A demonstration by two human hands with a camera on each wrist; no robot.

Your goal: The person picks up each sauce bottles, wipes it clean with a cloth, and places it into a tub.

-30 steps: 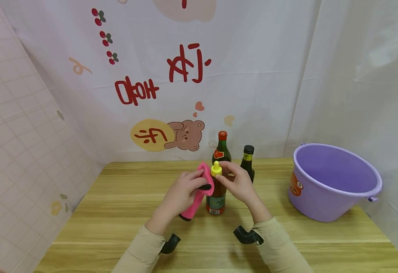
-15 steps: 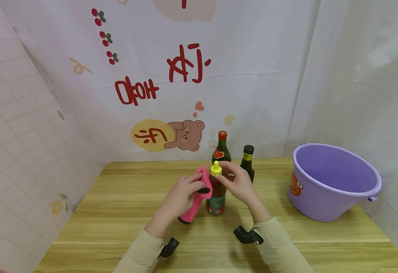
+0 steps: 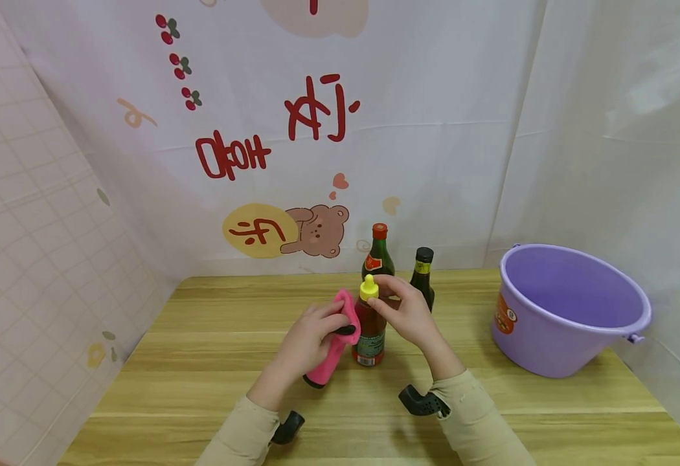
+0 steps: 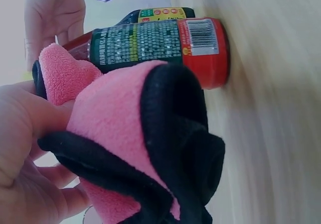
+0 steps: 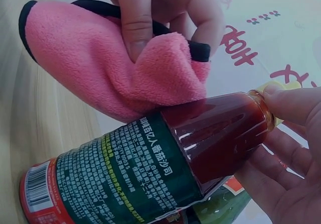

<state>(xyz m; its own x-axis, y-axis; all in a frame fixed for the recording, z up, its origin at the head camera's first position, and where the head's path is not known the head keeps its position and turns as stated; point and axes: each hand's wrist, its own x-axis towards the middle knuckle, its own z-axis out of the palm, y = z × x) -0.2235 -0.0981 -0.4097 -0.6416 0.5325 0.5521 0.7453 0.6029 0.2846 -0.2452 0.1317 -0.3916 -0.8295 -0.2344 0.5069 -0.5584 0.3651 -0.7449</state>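
A sauce bottle [image 3: 370, 333] with a yellow cap [image 3: 368, 288], dark red contents and a green and red label stands on the wooden table [image 3: 212, 362]. My right hand [image 3: 407, 310] pinches its cap and neck, as the right wrist view shows on the bottle [image 5: 150, 163]. My left hand [image 3: 311, 336] grips a pink cloth [image 3: 334, 346] with black trim and presses it against the bottle's left side. In the left wrist view the cloth [image 4: 125, 133] lies against the bottle [image 4: 160, 43]. The right wrist view shows the cloth [image 5: 110, 68] touching the bottle's shoulder.
Two more bottles stand behind: a green one with a red cap [image 3: 378, 255] and a dark one with a black cap [image 3: 423, 275]. A purple bucket [image 3: 567, 307] sits at the right. A white printed curtain [image 3: 293, 129] closes off the back, and a tiled wall stands on the left.
The left hand and the pink cloth have slid a little down the bottle's side. The right hand and the bottle have stayed put.
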